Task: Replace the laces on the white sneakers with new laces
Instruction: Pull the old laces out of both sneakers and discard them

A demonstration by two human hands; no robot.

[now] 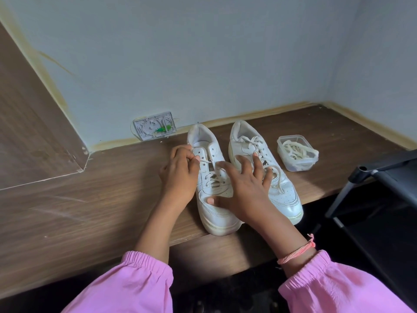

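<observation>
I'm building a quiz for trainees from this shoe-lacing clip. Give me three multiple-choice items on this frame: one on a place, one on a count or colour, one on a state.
1. Where is the clear container of laces?
A. Right of both sneakers
B. Between the sneakers
C. On the floor

2. What colour are the person's sleeves?
A. Blue
B. Pink
C. Grey

3. What is the left hand doing?
A. Resting flat on the table
B. Holding the container
C. Pinching a lace on the left sneaker

Answers:
1 A: it sits on the table beyond the right sneaker.
2 B: both cuffs are pink.
3 C: its fingers are curled on the lace by the upper eyelets, while the right hand spreads open over the shoes.
</observation>
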